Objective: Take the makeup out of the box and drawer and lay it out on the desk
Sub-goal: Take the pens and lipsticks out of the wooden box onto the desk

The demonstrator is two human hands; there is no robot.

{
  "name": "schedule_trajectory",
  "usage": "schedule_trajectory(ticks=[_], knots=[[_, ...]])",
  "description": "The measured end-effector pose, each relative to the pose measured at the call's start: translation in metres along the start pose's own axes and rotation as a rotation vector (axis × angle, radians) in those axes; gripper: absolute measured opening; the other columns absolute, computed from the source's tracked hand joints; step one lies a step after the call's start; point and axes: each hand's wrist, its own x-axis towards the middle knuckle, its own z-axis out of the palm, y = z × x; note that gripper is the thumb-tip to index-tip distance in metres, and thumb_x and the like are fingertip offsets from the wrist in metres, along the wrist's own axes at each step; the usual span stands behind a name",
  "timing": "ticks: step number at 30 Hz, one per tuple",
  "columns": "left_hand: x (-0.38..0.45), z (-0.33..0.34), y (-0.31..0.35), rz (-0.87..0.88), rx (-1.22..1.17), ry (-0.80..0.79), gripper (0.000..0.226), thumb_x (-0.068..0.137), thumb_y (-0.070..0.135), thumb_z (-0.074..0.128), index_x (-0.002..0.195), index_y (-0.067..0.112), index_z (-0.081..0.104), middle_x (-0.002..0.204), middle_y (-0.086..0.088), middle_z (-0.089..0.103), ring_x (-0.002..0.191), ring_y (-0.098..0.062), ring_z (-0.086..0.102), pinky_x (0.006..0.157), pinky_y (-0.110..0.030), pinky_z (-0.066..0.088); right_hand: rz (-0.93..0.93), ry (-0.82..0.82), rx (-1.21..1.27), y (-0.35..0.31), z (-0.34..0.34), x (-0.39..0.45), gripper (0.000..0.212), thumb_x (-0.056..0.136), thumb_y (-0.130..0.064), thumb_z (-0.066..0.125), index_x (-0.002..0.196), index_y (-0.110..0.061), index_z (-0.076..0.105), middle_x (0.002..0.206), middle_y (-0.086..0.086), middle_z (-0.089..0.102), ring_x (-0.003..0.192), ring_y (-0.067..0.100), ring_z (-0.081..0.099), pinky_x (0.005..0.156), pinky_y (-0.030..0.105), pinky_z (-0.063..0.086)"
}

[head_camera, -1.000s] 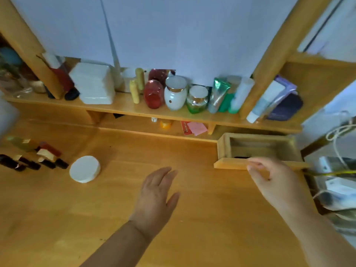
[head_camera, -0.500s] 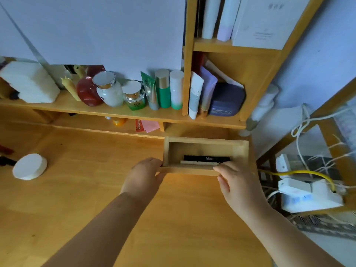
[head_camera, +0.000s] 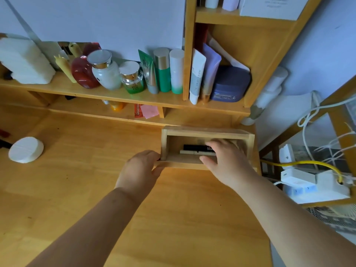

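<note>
Makeup sticks, one black and one pale, lie side by side in the pulled-out drawer. The left hand grips its front corner; the right hand reaches in with loose fingers, holding nothing yet. A hasty grab could roll one stick off the bench.

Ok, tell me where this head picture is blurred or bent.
Head view: the right hand is motion-blurred at its fingers inside the drawer; the left hand on the drawer's front corner is sharper. Wide-angle distortion tilts the shelf uprights. Soft daylight, no hard glare; the black tube stays legible.
</note>
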Motion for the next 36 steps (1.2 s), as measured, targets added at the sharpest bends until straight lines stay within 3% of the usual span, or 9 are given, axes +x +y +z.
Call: schedule_trajectory(ticks=[5,10,14,21,25,32,36], knots=[[0.001,0.002,0.000,0.003,-0.004,0.029,0.012,0.076,0.019,0.072,0.083,0.012,0.065,0.079,-0.001,0.063,0.069,-0.025,0.057,0.057,-0.027,0.037,0.074,-0.127,-0.115,-0.006,0.004,0.024,0.047,0.092,-0.043,0.040,0.131,-0.018,0.046,0.136,0.003,0.045,0.118,0.027,0.048,0.102,0.045,0.038],[0.002,0.004,-0.003,-0.006,-0.019,0.018,0.012,0.080,0.022,0.068,0.086,0.014,0.064,0.082,0.000,0.062,0.073,-0.024,0.056,0.060,-0.029,0.041,0.039,-0.116,-0.125,-0.005,0.007,0.024,0.044,0.092,-0.035,0.037,0.133,-0.021,0.048,0.137,0.001,0.043,0.115,0.026,0.049,0.102,0.043,0.037],[0.002,0.004,-0.003,-0.014,-0.018,-0.003,0.012,0.083,0.025,0.065,0.084,0.015,0.060,0.083,0.001,0.061,0.076,-0.022,0.055,0.062,-0.030,0.042,-0.090,0.045,-0.043,-0.004,0.011,0.018,0.033,0.095,-0.025,0.040,0.116,-0.019,0.064,0.119,-0.001,0.058,0.102,0.020,0.056,0.085,0.031,0.046],[0.003,0.003,-0.004,-0.007,-0.025,-0.016,0.010,0.085,0.025,0.063,0.085,0.016,0.059,0.083,0.003,0.060,0.077,-0.019,0.055,0.064,-0.030,0.044,-0.063,0.011,-0.136,-0.008,0.014,0.019,0.041,0.096,-0.026,0.031,0.097,-0.010,0.069,0.105,0.003,0.058,0.086,0.021,0.057,0.074,0.035,0.050],[0.006,0.003,-0.004,-0.018,-0.029,-0.025,0.010,0.085,0.026,0.062,0.086,0.017,0.060,0.085,0.003,0.061,0.077,-0.018,0.055,0.067,-0.031,0.046,-0.016,-0.004,-0.171,-0.014,0.014,0.019,0.044,0.098,-0.028,0.027,0.089,-0.009,0.066,0.105,0.004,0.055,0.075,0.018,0.048,0.068,0.030,0.042],[0.006,0.003,-0.003,-0.044,-0.007,-0.032,0.010,0.086,0.026,0.061,0.088,0.017,0.061,0.085,0.003,0.061,0.076,-0.017,0.055,0.065,-0.029,0.045,0.119,-0.207,-0.382,-0.045,0.010,0.032,0.053,0.095,-0.037,0.019,0.110,-0.008,0.061,0.117,0.011,0.048,0.098,0.026,0.049,0.078,0.037,0.040],[0.009,0.002,-0.001,-0.062,-0.017,-0.024,0.011,0.086,0.026,0.061,0.091,0.017,0.062,0.085,0.004,0.060,0.075,-0.016,0.055,0.066,-0.031,0.048,0.158,-0.208,-0.292,-0.045,0.008,0.038,0.050,0.094,-0.041,0.023,0.113,-0.011,0.058,0.112,0.006,0.056,0.092,0.024,0.055,0.074,0.035,0.044]])
